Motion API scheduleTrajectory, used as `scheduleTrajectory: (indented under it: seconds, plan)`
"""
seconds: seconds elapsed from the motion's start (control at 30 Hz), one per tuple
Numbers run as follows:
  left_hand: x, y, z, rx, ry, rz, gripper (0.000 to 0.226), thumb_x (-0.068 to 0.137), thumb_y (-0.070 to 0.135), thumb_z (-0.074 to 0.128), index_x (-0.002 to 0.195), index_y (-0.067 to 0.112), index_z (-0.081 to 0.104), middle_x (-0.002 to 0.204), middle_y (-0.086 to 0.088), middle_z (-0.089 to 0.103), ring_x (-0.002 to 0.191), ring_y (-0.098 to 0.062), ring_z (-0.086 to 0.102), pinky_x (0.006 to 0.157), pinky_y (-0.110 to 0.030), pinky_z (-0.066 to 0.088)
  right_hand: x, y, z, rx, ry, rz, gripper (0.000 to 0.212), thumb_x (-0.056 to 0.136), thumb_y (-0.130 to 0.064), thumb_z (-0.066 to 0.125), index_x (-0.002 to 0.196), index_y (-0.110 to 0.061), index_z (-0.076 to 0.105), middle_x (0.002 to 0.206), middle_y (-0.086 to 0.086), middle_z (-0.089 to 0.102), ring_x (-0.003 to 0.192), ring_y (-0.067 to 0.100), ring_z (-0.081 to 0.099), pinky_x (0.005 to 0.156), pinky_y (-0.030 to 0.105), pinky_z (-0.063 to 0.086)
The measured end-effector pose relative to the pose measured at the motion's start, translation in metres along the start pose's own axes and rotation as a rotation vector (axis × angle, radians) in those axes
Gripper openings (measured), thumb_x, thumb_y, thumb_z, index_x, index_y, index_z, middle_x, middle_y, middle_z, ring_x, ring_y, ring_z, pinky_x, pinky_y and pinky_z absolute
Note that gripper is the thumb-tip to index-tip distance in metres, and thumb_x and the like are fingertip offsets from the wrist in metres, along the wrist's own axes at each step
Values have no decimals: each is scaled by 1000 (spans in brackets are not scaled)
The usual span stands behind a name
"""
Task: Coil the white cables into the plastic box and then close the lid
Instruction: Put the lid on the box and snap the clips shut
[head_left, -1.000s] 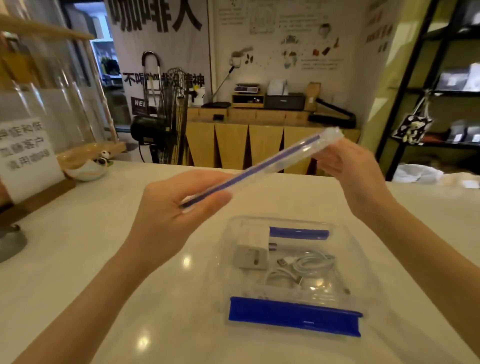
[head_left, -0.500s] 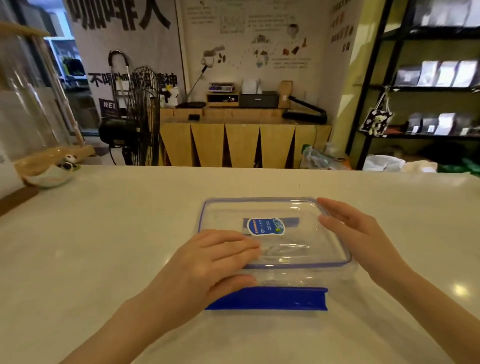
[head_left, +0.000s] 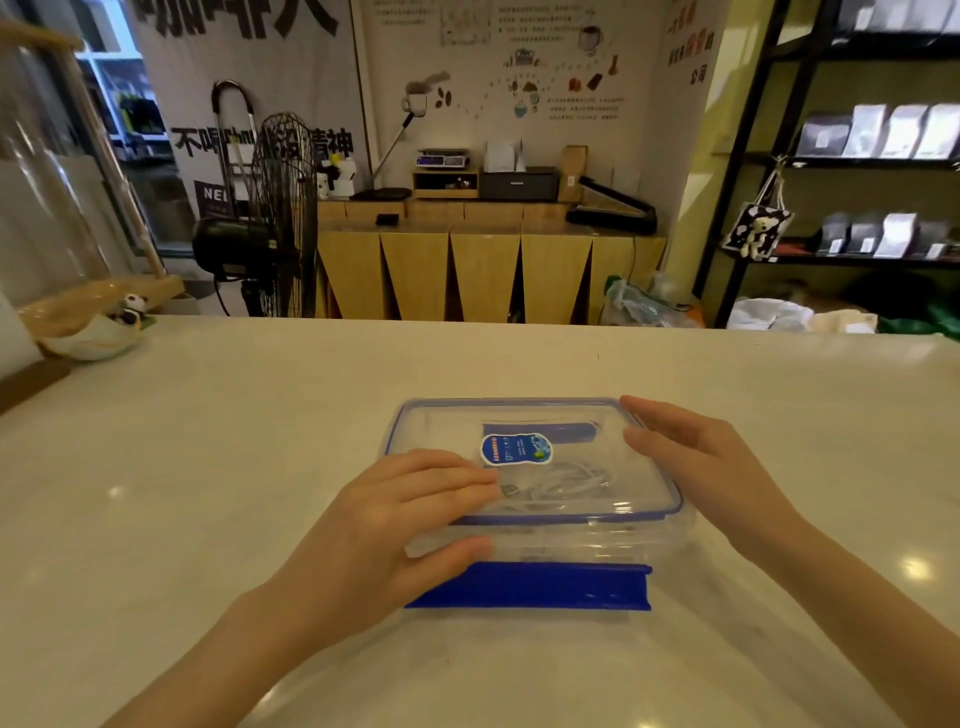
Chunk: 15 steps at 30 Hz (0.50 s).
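A clear plastic box (head_left: 670, 540) stands on the white counter in front of me. Its clear lid (head_left: 582, 415), blue-rimmed with a blue oval sticker, lies flat on top of it. Through the lid I see coiled white cables (head_left: 566, 480) inside. The near blue latch flap (head_left: 540, 587) lies folded out on the counter; the far latch (head_left: 561, 431) shows through the lid. My left hand (head_left: 395, 519) grips the lid and box at the near left corner, fingers on top, thumb on the front wall. My right hand (head_left: 696, 467) rests flat on the lid's right edge.
A small bowl with a panda figure (head_left: 98, 325) sits at the counter's far left (head_left: 260, 415). Beyond the counter stand a black fan (head_left: 270, 223), a wooden sideboard (head_left: 483, 270) and black shelving (head_left: 857, 182) at the right.
One second ago both hands held the lid tilted in the air above the open box. They lowered it onto the box, where it now lies flat. The view also shifted slightly.
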<state>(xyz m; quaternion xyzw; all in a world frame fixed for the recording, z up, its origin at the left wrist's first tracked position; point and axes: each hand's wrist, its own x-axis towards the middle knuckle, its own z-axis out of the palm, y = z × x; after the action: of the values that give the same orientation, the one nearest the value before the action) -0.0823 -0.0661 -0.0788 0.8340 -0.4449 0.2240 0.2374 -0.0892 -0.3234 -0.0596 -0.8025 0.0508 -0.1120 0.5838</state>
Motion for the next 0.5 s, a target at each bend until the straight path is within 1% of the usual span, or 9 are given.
scheduleTrajectory:
  seconds: [0.07, 0.1, 0.23, 0.37, 0.5]
  plan:
    - [1, 0, -1, -36, 7, -27, 36, 84, 42, 53, 113, 22, 61, 117, 14, 59, 110, -3, 52, 95, -17, 41, -1, 0, -1, 11, -25, 1, 31, 88, -21, 53, 118, -28, 55, 94, -18, 60, 81, 3, 60, 52, 12, 51]
    - [1, 0, -1, -39, 7, -31, 36, 83, 41, 55, 113, 22, 61, 117, 13, 60, 110, -4, 53, 94, -18, 41, -1, 0, -1, 2, -30, 1, 30, 88, -22, 53, 117, -29, 54, 92, -19, 59, 79, 2, 59, 49, 11, 51]
    - [-3, 2, 0, 25, -2, -3, 39, 81, 43, 57, 111, 20, 63, 116, 9, 63, 109, -5, 54, 92, -21, 44, -5, 3, -1, -50, -19, -19, 28, 88, -23, 53, 115, -31, 53, 90, -19, 59, 76, 2, 60, 48, 10, 51]
    - [-5, 2, 3, 25, 20, -5, 39, 81, 45, 57, 109, 19, 65, 115, 10, 64, 107, -6, 56, 90, -23, 46, -8, 4, -1, -67, -19, -37, 30, 90, -22, 50, 119, -27, 53, 100, -7, 63, 83, 3, 61, 51, 8, 51]
    - [-3, 0, 1, -38, -9, -28, 39, 79, 45, 59, 106, 19, 67, 115, 12, 62, 107, -4, 56, 90, -23, 46, -9, 5, 1, -17, 5, -41, 32, 91, -22, 49, 122, -26, 52, 99, -12, 62, 84, 5, 61, 53, 10, 52]
